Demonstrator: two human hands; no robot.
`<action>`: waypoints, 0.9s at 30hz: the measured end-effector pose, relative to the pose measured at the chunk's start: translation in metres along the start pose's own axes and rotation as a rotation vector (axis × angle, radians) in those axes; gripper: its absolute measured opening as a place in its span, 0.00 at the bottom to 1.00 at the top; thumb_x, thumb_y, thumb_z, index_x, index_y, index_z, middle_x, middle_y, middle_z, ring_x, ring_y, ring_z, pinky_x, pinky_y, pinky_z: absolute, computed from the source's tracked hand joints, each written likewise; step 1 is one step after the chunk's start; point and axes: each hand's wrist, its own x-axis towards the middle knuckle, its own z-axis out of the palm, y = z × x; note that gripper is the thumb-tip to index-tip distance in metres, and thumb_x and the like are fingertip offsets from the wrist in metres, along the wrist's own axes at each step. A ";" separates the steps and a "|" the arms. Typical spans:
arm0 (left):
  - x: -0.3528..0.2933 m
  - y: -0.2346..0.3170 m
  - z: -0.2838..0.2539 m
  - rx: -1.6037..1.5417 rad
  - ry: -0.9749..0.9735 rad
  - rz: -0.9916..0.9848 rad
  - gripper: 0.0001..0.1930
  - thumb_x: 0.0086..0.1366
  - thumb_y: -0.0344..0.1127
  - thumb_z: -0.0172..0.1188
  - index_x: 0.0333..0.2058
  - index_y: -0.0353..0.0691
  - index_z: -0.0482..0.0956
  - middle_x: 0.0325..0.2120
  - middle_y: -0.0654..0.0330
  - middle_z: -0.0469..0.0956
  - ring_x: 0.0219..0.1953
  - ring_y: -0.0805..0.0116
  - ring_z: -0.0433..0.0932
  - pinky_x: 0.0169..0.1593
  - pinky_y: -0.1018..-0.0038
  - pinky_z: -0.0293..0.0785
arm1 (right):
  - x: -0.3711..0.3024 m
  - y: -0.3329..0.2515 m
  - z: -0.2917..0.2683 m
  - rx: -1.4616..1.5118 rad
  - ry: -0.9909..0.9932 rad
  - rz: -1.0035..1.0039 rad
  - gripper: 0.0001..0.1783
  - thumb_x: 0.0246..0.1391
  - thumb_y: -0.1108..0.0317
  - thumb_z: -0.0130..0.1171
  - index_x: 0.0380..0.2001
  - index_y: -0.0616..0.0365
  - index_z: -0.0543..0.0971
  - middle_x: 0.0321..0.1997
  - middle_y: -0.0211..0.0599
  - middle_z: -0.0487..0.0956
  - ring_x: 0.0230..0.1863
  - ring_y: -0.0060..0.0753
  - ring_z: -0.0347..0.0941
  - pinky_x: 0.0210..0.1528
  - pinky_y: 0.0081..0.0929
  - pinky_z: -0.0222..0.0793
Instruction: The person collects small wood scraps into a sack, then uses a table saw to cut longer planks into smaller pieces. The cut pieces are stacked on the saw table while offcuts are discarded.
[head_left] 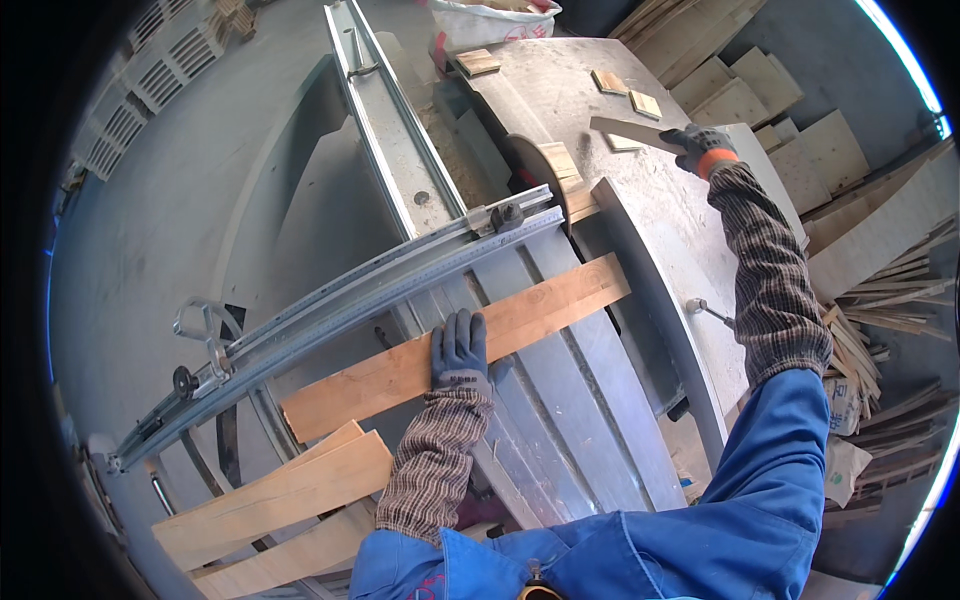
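Observation:
My left hand (461,352), in a grey glove, lies across a long wooden board (545,312), fingers over its top and thumb at its near edge. The board rests slantwise on the ribbed metal sliding table (590,410) of a panel saw. Reaching far right, my right hand (703,150), gloved with an orange cuff, is closed around one end of a thin, flat wooden stick (632,131). The stick points left above the saw's fixed table (520,85), over a small wood block (623,143). Other small cut blocks (608,82) lie farther back.
A metal fence rail (400,285) with a stop crosses beyond the board. More boards (280,500) lie at lower left. Cut pieces (567,175) sit beside the saw slot. Panels (830,155) and thin offcuts (890,300) are piled at right, a white sack (490,25) at the back.

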 end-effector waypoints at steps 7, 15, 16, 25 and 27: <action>0.009 0.011 -0.029 -0.062 -0.211 -0.052 0.51 0.56 0.68 0.62 0.70 0.46 0.55 0.69 0.50 0.53 0.72 0.50 0.48 0.75 0.53 0.39 | -0.083 -0.007 0.056 0.697 0.391 0.113 0.35 0.52 0.53 0.68 0.64 0.32 0.72 0.53 0.43 0.81 0.43 0.43 0.81 0.48 0.38 0.75; 0.024 0.012 -0.035 -0.039 -0.258 -0.051 0.45 0.55 0.67 0.63 0.65 0.46 0.66 0.63 0.49 0.63 0.66 0.46 0.58 0.71 0.55 0.52 | -0.339 -0.109 0.111 1.967 0.072 0.607 0.35 0.57 0.67 0.59 0.67 0.60 0.66 0.30 0.29 0.74 0.25 0.17 0.69 0.26 0.17 0.65; 0.031 0.017 -0.035 -0.031 -0.286 -0.052 0.45 0.55 0.67 0.64 0.65 0.47 0.66 0.63 0.49 0.63 0.66 0.46 0.59 0.70 0.55 0.53 | -0.365 -0.118 0.116 1.972 0.018 0.604 0.35 0.56 0.67 0.57 0.68 0.61 0.65 0.27 0.29 0.73 0.22 0.18 0.67 0.23 0.18 0.62; 0.063 0.024 -0.028 0.108 -0.318 -0.078 0.44 0.59 0.64 0.62 0.69 0.51 0.61 0.67 0.47 0.58 0.66 0.48 0.59 0.72 0.55 0.52 | -0.474 -0.167 0.169 2.211 -0.248 0.622 0.39 0.55 0.67 0.55 0.71 0.57 0.61 0.26 0.37 0.79 0.14 0.21 0.64 0.16 0.20 0.57; 0.070 0.023 -0.030 0.085 -0.351 -0.079 0.44 0.59 0.63 0.62 0.68 0.48 0.62 0.66 0.48 0.60 0.66 0.48 0.59 0.71 0.58 0.54 | -0.473 -0.165 0.175 2.126 -0.274 0.596 0.37 0.59 0.66 0.53 0.71 0.57 0.60 0.26 0.39 0.79 0.14 0.21 0.65 0.16 0.19 0.56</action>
